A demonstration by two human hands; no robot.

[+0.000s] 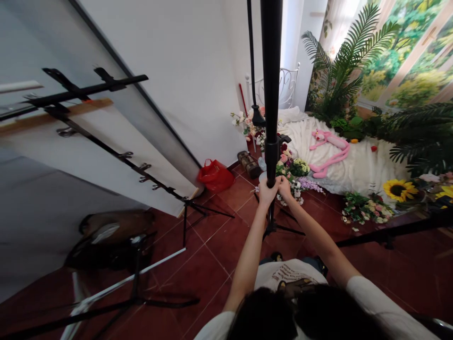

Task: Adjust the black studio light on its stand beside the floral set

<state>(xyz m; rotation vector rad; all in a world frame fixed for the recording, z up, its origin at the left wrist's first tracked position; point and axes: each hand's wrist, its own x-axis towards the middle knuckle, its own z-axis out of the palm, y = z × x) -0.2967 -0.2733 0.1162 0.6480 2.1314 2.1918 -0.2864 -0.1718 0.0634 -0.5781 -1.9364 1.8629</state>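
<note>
A black light stand rises upright in front of me, its pole running out of the top of the view. My left hand is wrapped around the pole low down, below a collar with a knob. Against the pole's right side, my right hand has its fingers closed at the same height, touching or nearly touching the left. What lies under its fingertips is partly hidden. A small whitish round thing shows just behind my left hand. Beside the pole hangs a black cable with a plug.
To the left, a white board is clipped to a tilted stand. A red bag sits by the wall. Artificial flowers and a bed with a pink plush toy lie beyond the pole. Tripod legs spread over the tiles.
</note>
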